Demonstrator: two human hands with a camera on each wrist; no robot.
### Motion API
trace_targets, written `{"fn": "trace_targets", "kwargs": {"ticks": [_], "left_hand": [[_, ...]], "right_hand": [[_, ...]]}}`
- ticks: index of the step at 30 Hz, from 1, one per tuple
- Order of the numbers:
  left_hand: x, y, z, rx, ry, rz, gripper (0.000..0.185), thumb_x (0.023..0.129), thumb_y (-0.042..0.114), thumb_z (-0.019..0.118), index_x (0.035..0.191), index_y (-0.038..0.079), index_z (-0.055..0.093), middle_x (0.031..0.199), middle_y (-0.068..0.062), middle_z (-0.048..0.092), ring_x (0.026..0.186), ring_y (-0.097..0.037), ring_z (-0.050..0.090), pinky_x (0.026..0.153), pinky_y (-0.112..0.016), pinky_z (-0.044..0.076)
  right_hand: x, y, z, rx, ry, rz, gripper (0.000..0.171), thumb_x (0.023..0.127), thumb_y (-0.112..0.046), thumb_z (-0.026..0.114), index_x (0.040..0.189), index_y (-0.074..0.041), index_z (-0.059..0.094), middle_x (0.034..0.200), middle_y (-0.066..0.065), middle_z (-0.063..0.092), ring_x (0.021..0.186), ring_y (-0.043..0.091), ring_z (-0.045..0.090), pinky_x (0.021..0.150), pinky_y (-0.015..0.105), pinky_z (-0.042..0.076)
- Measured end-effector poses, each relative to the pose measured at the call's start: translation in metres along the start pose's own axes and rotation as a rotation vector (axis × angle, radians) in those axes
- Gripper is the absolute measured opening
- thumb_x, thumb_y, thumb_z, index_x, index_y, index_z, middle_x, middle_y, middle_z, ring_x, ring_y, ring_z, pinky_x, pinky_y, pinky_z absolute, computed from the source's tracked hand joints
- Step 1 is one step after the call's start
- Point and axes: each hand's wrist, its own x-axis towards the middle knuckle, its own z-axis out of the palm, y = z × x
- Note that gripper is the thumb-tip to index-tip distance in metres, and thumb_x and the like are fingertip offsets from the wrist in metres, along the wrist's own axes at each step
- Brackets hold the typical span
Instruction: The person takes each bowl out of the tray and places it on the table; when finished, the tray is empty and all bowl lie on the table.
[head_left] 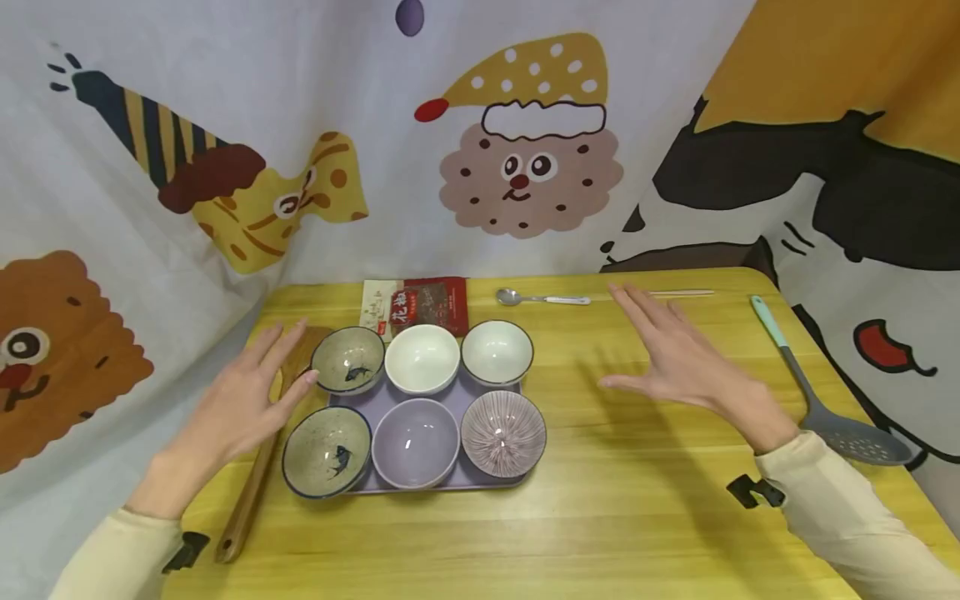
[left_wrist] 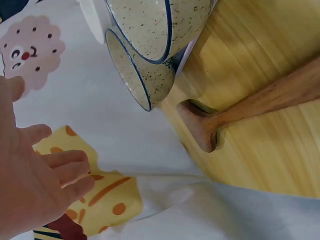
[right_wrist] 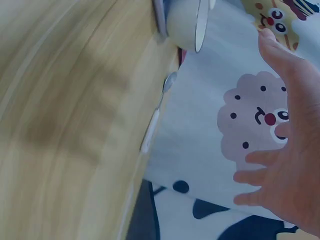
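Observation:
Several bowls stand in two rows on a lilac tray (head_left: 453,484). In the back row are a speckled fish bowl (head_left: 349,360), a white bowl (head_left: 422,359) and a dark-rimmed white bowl (head_left: 497,353). The front row holds a larger speckled bowl (head_left: 327,452), a lilac bowl (head_left: 416,443) and a striped bowl (head_left: 503,434). My left hand (head_left: 243,400) hovers at the tray's left, fingers spread, above a wooden spatula (head_left: 258,479) and holding nothing. Over the table right of the bowls, my right hand (head_left: 678,354) is raised with its fingers extended, also holding nothing.
Behind the bowls lies a red spice packet (head_left: 427,304). A spoon (head_left: 543,298) and a thin wooden stick (head_left: 686,292) lie along the back edge. At the far right is a slotted turner (head_left: 851,433) with a mint handle. A printed cloth (head_left: 405,208) hangs behind.

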Motion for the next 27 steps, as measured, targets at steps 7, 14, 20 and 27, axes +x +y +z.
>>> {"fn": "trace_targets", "kwargs": {"ticks": [7,14,20,27], "left_hand": [[0.001,-0.007,0.002,-0.113,-0.031,-0.063,0.076,0.105,0.047,0.049,0.165,0.022,0.010,0.161,-0.032,0.025,0.136,-0.064,0.032,0.105,-0.078,0.026],[0.009,-0.013,0.016,-0.218,-0.054,-0.086,0.081,0.104,0.045,0.053,0.163,0.007,0.013,0.159,-0.036,0.025,0.140,-0.060,0.030,0.111,-0.073,0.024],[0.010,-0.019,0.023,-0.259,-0.091,-0.136,0.081,0.104,0.044,0.053,0.163,0.004,0.013,0.152,-0.038,0.037,0.128,-0.057,0.049,0.104,-0.071,0.037],[0.006,-0.030,0.036,-0.426,-0.165,-0.161,0.082,0.105,0.037,0.055,0.161,-0.003,0.011,0.147,-0.039,0.042,0.124,-0.055,0.055,0.100,-0.061,0.047]], "right_hand": [[0.021,-0.003,0.025,0.183,0.009,-0.046,0.128,0.072,-0.058,0.087,0.165,-0.022,0.006,0.170,0.014,0.016,0.151,0.043,0.025,0.116,0.066,0.026],[0.040,-0.010,0.049,0.326,-0.005,-0.063,0.130,0.069,-0.044,0.093,0.165,-0.018,0.010,0.169,0.013,0.017,0.153,0.040,0.023,0.121,0.061,0.022],[0.054,-0.013,0.069,0.375,-0.027,-0.094,0.130,0.069,-0.045,0.093,0.165,-0.020,0.010,0.169,0.014,0.020,0.152,0.039,0.025,0.120,0.061,0.023],[0.071,-0.019,0.089,0.479,-0.076,-0.128,0.129,0.068,-0.036,0.095,0.165,-0.020,0.011,0.169,0.015,0.019,0.145,0.042,0.038,0.116,0.063,0.030]]}}
